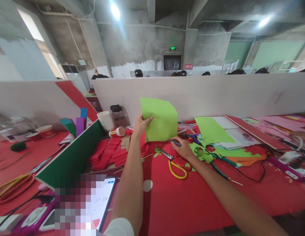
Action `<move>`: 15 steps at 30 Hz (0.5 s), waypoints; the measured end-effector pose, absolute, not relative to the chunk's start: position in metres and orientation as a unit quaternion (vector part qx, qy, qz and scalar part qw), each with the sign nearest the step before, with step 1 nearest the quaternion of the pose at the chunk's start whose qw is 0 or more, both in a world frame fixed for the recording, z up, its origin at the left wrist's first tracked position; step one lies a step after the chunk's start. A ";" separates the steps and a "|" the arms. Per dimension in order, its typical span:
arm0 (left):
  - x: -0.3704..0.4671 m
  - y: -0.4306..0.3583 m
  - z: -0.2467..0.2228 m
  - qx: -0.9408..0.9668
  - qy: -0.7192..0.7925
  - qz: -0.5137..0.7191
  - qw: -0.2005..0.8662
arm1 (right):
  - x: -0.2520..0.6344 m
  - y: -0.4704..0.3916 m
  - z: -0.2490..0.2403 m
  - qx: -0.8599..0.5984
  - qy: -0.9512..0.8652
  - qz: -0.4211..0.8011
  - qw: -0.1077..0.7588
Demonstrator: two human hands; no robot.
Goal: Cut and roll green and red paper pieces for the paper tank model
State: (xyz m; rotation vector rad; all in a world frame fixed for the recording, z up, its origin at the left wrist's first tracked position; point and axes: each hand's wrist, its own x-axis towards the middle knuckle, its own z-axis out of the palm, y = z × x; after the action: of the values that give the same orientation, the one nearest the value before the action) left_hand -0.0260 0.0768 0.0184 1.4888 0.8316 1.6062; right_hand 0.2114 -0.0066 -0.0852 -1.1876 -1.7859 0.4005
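My left hand point(142, 124) pinches the left edge of a bright green sheet point(162, 119), which stands upright and curls a little at its top right. My right hand point(183, 147) is closed on a slim dark pen-like tool point(175, 142), close to the sheet's lower right corner. Scissors with yellow and red handles point(178, 170) lie on the red table point(172, 200) below my hands. Green paper scraps point(201, 154) are scattered to the right of my right hand. Another green sheet point(211, 129) lies behind them.
Red paper pieces point(109, 154), a green board point(71, 157), a white roll point(106, 120) and a dark-lidded bottle point(118, 114) are at the left. A lit phone point(105, 200) lies near me. Pliers point(219, 168) and a black cable are right. A white partition point(203, 95) stands behind.
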 end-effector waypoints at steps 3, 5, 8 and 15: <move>-0.026 0.077 0.018 0.585 0.321 0.633 0.391 | 0.212 -0.006 -0.086 -0.482 -0.730 0.154 0.459; -0.026 0.076 0.019 0.587 0.320 0.633 0.392 | 0.212 -0.006 -0.086 -0.482 -0.732 0.152 0.457; -0.026 0.075 0.020 0.589 0.326 0.630 0.388 | 0.212 -0.005 -0.088 -0.483 -0.734 0.152 0.452; -0.027 0.078 0.017 0.592 0.333 0.629 0.378 | 0.213 -0.002 -0.092 -0.480 -0.739 0.140 0.451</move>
State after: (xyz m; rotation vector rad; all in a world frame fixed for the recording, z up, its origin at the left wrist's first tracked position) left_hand -0.0269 0.0775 0.0172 1.5146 0.8511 1.6080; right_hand 0.2133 -0.0016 -0.0919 -1.1851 -1.8273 0.3451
